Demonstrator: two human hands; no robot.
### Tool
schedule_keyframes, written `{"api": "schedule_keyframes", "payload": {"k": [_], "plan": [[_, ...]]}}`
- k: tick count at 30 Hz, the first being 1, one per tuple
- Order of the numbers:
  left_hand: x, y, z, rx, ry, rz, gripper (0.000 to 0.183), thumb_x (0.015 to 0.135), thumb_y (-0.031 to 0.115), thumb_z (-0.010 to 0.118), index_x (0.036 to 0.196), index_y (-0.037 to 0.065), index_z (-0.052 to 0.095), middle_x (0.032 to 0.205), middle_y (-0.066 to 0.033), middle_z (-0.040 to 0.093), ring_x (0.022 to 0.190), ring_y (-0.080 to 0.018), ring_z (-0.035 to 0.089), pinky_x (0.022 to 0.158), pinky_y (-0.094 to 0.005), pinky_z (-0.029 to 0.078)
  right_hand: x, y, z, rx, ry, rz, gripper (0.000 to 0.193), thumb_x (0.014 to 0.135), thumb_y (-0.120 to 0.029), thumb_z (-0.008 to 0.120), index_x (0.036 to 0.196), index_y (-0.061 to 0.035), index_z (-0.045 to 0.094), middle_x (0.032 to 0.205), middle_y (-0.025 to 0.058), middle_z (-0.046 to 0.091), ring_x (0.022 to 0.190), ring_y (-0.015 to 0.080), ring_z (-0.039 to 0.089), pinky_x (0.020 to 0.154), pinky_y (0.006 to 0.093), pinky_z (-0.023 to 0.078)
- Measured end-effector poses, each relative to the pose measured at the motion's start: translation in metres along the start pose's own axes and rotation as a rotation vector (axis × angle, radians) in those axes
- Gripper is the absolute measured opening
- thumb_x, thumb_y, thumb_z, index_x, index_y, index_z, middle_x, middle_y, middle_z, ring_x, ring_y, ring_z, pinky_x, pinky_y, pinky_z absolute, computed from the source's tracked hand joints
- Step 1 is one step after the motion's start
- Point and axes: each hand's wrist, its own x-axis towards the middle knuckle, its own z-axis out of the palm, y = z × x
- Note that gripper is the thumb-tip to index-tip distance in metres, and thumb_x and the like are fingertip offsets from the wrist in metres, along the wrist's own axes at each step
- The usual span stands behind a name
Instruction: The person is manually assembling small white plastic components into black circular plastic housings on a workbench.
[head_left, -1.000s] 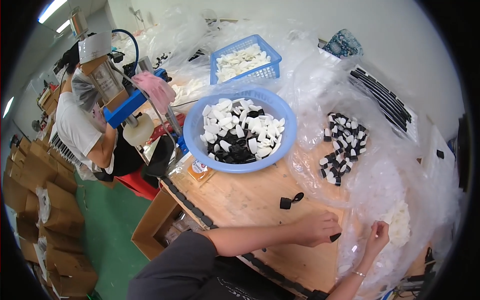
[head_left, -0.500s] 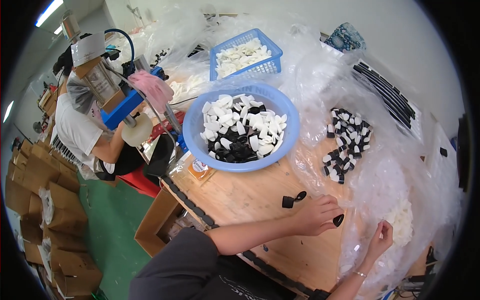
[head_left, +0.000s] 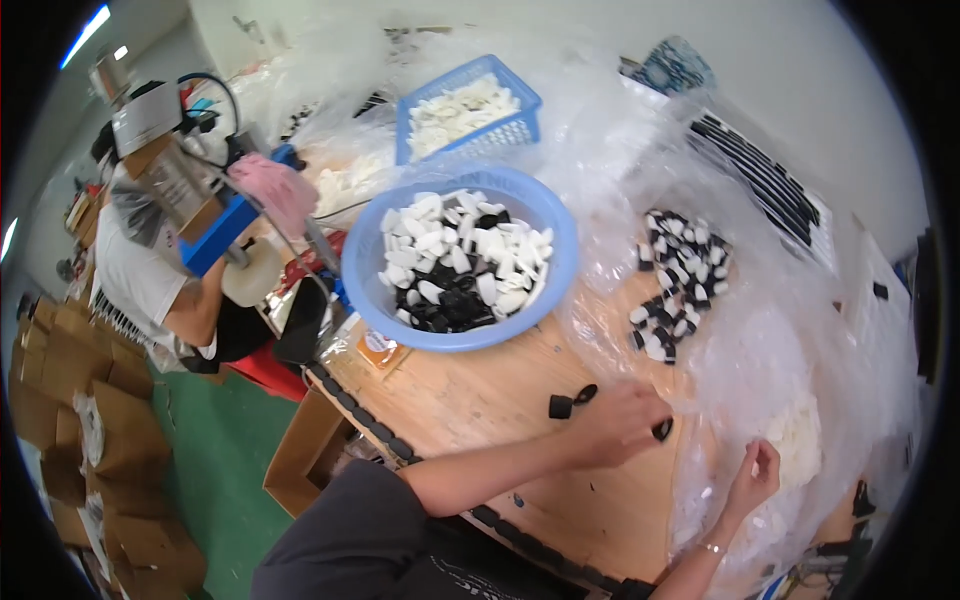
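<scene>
My left hand (head_left: 618, 424) is closed around a small black cap (head_left: 662, 430), which shows at its fingertips above the wooden tabletop. Just to the left of that hand lies a black flip-top cap (head_left: 560, 406) with its lid swung out. My right hand (head_left: 752, 480) has its thumb and fingers pinched together; whatever they hold is too small to make out. It hovers beside a heap of small white pieces (head_left: 798, 440) on clear plastic sheeting. Farther off, several black caps with white inserts (head_left: 682, 268) are gathered on the plastic.
A blue basin (head_left: 357, 292) full of white and black parts stands on the table (head_left: 455, 400). Behind it is a blue basket (head_left: 525, 130) of white pieces. At left, a person (head_left: 150, 270) sits by a press (head_left: 215, 235). Cardboard boxes (head_left: 120, 450) line the green floor.
The whole view has shifted slightly, so the basin and basket appear farther left. My left hand has turned a little with the black cap in it. The right hand stays pinched near the white heap.
</scene>
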Motion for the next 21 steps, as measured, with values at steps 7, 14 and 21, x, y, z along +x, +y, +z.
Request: {"api": "schedule_keyframes", "payload": {"k": [7, 14, 21], "plan": [[0.012, -0.001, -0.012, 0.050, 0.202, -0.130, 0.051, 0.058, 0.005, 0.082, 0.106, 0.003, 0.064, 0.101, -0.0087, 0.066, 0.093, -0.0302, 0.060, 0.081, -0.0388, 0.048, -0.019, -0.094, 0.032, 0.511, -0.094, 0.320, 0.008, 0.085, 0.002, 0.065, 0.093, 0.0032, 0.063, 0.087, 0.0076, 0.065, 0.077, 0.0123, 0.063, 0.071, 0.0245, 0.053], [0.006, 0.013, 0.010, 0.115, 0.116, -0.034, 0.054, 0.052, 0.008, 0.083, 0.103, 0.001, 0.066, 0.096, -0.0079, 0.067, 0.088, -0.0281, 0.060, 0.076, -0.0369, 0.044, -0.029, -0.130, 0.037, 0.559, -0.080, 0.151, 0.014, 0.077, 0.008, 0.072, 0.088, 0.0038, 0.067, 0.086, 0.0120, 0.069, 0.075, 0.0140, 0.064, 0.068, 0.0238, 0.050], [0.001, 0.018, 0.014, 0.000, 0.065, -0.105, 0.050, 0.056, 0.003, 0.081, 0.103, 0.000, 0.066, 0.096, -0.0097, 0.068, 0.090, -0.0276, 0.059, 0.081, -0.0362, 0.045, -0.025, -0.124, 0.029, 0.356, -0.113, -0.080, 0.013, 0.075, 0.010, 0.070, 0.085, 0.0037, 0.065, 0.078, 0.0119, 0.068, 0.072, 0.0162, 0.063, 0.065, 0.0245, 0.048]]}}
